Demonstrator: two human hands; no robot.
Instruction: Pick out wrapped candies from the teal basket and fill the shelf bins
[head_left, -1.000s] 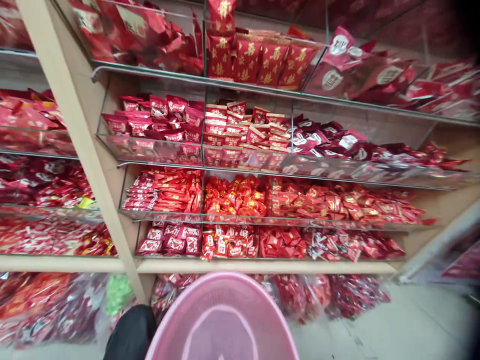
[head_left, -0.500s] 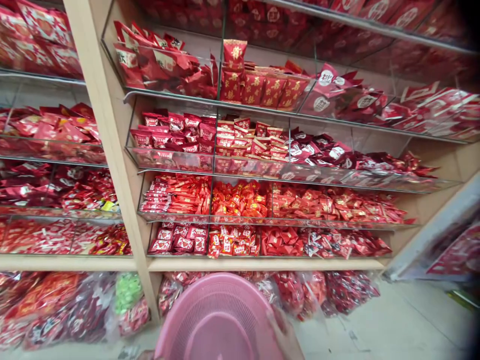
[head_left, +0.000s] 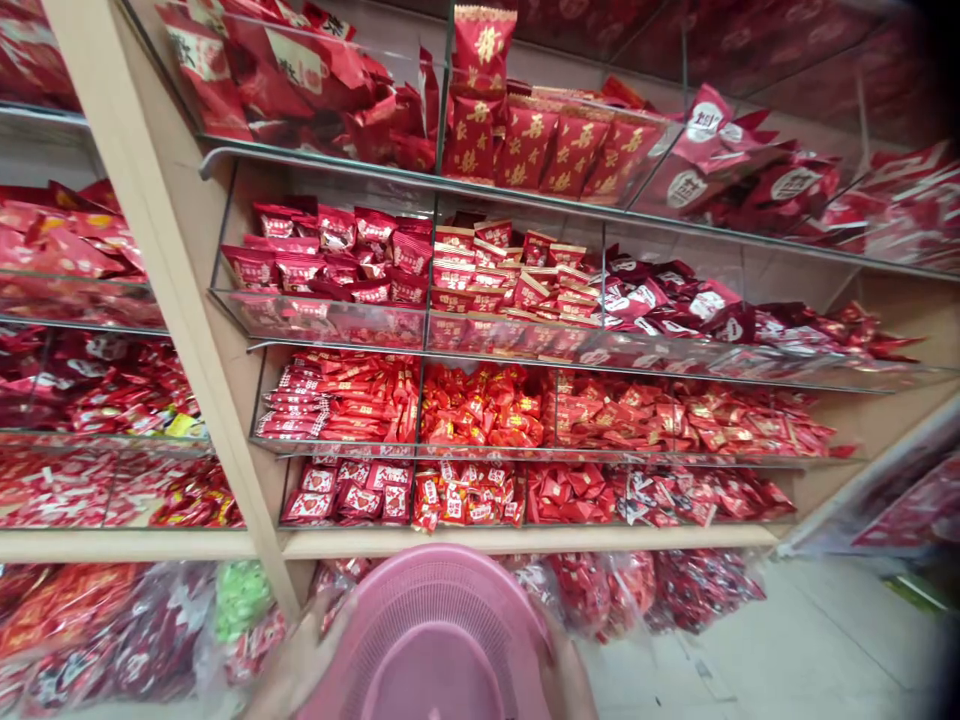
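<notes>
A pink plastic basket (head_left: 450, 585) with slotted sides is at the bottom middle of the head view, its inside facing me and nothing lying in it. My left hand (head_left: 304, 650), slightly blurred, grips its left rim. On the right side, my right hand (head_left: 562, 665) is wrapped round the rim, partly hidden by the basket wall. Just beyond the basket stands a wooden shelf unit (head_left: 525, 541) with red packets sorted behind clear dividers. Gold-lettered red packets (head_left: 529, 145) stand upright on an upper shelf, and small orange-red packets (head_left: 480, 410) fill a lower compartment.
Clear bags of packets (head_left: 600, 590) lie on the floor under the bottom shelf, a green-filled bag (head_left: 241, 600) among them. A wooden upright (head_left: 161, 290) divides the shelving. Clear plastic shelf fronts (head_left: 330, 318) stick out. Pale floor tiles (head_left: 810, 640) show at right.
The shelves appear larger and closer. My left hand, barely visible at the bottom edge before, now shows on the basket's left rim. The right hand stays on the basket.
</notes>
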